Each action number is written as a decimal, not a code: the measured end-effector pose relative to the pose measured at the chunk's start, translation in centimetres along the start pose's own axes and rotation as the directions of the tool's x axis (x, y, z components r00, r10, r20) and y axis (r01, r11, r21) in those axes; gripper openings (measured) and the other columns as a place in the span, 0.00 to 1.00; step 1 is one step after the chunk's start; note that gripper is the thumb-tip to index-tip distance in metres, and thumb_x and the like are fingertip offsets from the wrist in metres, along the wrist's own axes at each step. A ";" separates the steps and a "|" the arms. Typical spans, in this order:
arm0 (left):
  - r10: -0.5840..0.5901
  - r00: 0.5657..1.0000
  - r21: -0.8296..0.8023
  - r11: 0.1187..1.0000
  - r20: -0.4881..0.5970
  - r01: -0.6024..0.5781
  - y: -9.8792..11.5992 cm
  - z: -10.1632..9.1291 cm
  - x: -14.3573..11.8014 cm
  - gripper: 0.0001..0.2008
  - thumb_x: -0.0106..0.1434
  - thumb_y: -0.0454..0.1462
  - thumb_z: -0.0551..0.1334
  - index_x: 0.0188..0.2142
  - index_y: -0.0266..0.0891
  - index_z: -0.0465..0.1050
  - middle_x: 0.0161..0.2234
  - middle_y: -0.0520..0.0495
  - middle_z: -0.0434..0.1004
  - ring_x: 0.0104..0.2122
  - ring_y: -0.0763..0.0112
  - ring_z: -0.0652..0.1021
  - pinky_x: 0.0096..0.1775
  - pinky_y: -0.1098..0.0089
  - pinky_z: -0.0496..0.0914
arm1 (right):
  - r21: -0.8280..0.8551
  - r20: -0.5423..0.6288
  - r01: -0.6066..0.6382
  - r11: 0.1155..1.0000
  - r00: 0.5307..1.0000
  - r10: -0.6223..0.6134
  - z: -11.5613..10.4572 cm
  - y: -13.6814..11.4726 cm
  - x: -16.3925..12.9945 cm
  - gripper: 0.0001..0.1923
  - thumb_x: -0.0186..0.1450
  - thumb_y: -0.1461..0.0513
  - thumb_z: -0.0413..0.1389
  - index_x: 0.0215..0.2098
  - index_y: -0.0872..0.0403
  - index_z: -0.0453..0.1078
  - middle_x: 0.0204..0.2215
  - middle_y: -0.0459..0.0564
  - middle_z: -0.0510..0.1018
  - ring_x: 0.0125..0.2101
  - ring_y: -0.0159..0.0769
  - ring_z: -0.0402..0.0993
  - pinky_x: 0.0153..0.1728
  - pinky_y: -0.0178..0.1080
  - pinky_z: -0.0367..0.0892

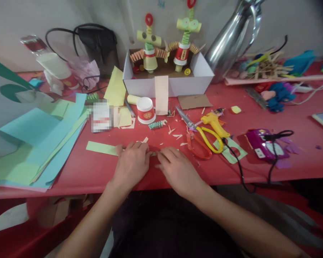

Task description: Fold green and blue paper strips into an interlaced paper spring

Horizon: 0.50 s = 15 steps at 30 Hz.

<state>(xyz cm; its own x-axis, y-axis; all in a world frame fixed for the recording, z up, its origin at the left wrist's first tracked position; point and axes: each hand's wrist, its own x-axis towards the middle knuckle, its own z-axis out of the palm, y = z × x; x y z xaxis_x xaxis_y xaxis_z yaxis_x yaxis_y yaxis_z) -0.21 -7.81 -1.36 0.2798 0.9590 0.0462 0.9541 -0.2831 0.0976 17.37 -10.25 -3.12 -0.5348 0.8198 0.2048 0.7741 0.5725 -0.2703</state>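
Left hand (131, 163): palm down, fingers close together, pressing flat on green paper strip (102, 148).
Right hand (177, 168): fingers slightly spread, tips touching strip end at 9 o'clock.
Green paper strip: flat on red table (97, 172), extends toward 9 o'clock.
Scissors (201, 138): 2 o'clock of right hand.
Paper cup (146, 110): 12 o'clock, farther back.

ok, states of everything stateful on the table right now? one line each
left hand: flat on the green paper strip, pressing it
right hand: fingers down at the strip's right end
scissors: lying on the table, blades shut
glue gun: lying on its side, cord attached
paper cup: upside down
white box: open, two paper figures upright inside
purple power strip: black plug in
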 end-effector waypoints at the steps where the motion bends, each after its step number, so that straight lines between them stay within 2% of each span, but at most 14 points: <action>1: 0.012 1.000 -0.012 1.000 -0.014 -0.012 -0.2 0.0 -0.3 0.06 0.67 0.35 0.56 0.34 0.39 0.70 0.35 0.44 0.78 0.38 0.56 0.76 0.42 0.54 0.60 | 0.002 0.004 -0.009 1.000 1.000 0.009 0.3 -0.4 -0.2 0.19 0.71 0.61 0.52 0.57 0.62 0.68 0.51 0.62 0.75 0.52 0.50 0.69 0.52 0.51 0.70; 4: 0.056 0.994 -0.014 0.998 -0.094 -0.057 -1.1 0.2 -1.4 0.09 0.69 0.35 0.55 0.34 0.41 0.72 0.36 0.45 0.79 0.39 0.58 0.76 0.45 0.53 0.59 | 0.011 -0.013 -0.010 1.000 1.000 0.010 0.9 -0.8 -0.8 0.26 0.71 0.55 0.52 0.60 0.66 0.66 0.57 0.67 0.71 0.59 0.54 0.64 0.57 0.54 0.67; 8: 0.086 0.978 0.049 0.996 -0.191 -0.078 -2.7 0.6 -3.1 0.12 0.71 0.36 0.53 0.36 0.42 0.74 0.37 0.45 0.80 0.38 0.57 0.76 0.48 0.50 0.58 | 0.022 -0.014 -0.024 0.999 1.000 0.024 1.3 -0.7 -1.2 0.28 0.72 0.53 0.49 0.62 0.65 0.65 0.59 0.67 0.70 0.61 0.55 0.62 0.58 0.56 0.66; 12: 0.039 0.977 -0.045 0.998 -0.211 -0.050 -4.4 0.6 -3.7 0.11 0.70 0.37 0.55 0.35 0.42 0.76 0.37 0.45 0.81 0.39 0.59 0.77 0.45 0.55 0.60 | 0.010 -0.026 -0.032 0.999 0.999 0.032 1.5 -0.8 -1.3 0.27 0.73 0.54 0.48 0.62 0.63 0.64 0.60 0.66 0.70 0.61 0.55 0.63 0.59 0.56 0.66; 15: -0.029 0.984 -0.144 0.990 -0.175 0.004 -5.8 0.1 -3.5 0.11 0.68 0.37 0.57 0.32 0.44 0.77 0.37 0.48 0.82 0.39 0.61 0.77 0.46 0.56 0.60 | -0.012 -0.030 -0.030 0.999 0.999 0.029 1.6 -0.9 -1.4 0.27 0.73 0.55 0.47 0.62 0.64 0.64 0.59 0.66 0.70 0.61 0.54 0.63 0.59 0.55 0.66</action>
<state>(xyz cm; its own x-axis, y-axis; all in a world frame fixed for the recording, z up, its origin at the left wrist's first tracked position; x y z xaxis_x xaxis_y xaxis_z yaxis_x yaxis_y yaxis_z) -6.73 -9.56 -2.23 0.2290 0.9491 0.2164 0.9299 -0.2790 0.2398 16.88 -11.83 -4.71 -0.5015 0.8355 0.2247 0.7938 0.5476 -0.2645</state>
